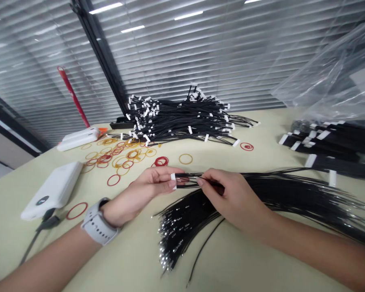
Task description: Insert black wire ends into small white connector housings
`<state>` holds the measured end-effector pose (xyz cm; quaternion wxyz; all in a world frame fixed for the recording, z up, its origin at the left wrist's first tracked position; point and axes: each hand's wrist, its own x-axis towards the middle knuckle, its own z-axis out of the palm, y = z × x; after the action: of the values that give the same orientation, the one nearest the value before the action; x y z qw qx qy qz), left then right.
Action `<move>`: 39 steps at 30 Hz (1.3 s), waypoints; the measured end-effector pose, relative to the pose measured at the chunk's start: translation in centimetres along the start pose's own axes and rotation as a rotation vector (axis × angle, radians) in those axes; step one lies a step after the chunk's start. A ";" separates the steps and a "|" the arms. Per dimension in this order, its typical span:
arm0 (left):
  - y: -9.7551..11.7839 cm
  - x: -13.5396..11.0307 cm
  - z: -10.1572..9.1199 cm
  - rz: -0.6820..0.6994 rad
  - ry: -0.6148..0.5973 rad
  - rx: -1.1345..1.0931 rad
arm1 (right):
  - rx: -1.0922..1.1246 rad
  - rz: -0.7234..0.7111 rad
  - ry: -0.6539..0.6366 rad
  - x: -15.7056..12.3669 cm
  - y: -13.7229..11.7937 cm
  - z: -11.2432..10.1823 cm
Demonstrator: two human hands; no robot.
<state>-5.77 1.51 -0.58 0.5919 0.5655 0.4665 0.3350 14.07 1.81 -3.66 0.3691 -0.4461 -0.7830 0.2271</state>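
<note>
My left hand (pixel 153 182), with a grey watch on its wrist, pinches a small white connector (pixel 174 181) between thumb and fingers. Several thin black wires run from that connector toward my right hand (pixel 228 190). Thumb and forefinger of the right hand are closed on a black wire (pixel 197 179) near its metal end, just right of the connector. Under and beside the right hand lies a large bundle of loose black wires (pixel 194 219), its silvery crimped tips fanned out toward the lower left. One stray wire (pixel 202 245) curves away from the bundle.
A heap of black cables with white connectors (pixel 182 117) lies at the back by the blinds. Red and yellow rubber bands (pixel 118 156) are scattered left of centre. Two white power banks (pixel 53 190) sit at left. More cables (pixel 325 140) and a clear plastic bag (pixel 331 77) are at right.
</note>
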 end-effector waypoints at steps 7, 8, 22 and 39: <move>0.0 -0.1 0.0 0.007 -0.007 -0.027 | -0.006 -0.029 -0.009 0.1 -0.2 -0.1; 0.0 -0.1 0.0 0.005 -0.006 -0.038 | -0.005 -0.037 -0.011 0.1 -0.2 -0.2; 0.3 -0.2 0.1 -0.025 -0.040 -0.054 | 0.003 -0.047 0.003 0.0 0.1 -0.1; -0.1 0.4 -0.3 -0.002 -0.062 -0.040 | 0.084 -0.038 -0.035 0.0 0.0 -0.3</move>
<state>-5.91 1.98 -0.70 0.6178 0.5630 0.4418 0.3259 14.29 1.81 -3.50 0.3781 -0.4112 -0.7875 0.2604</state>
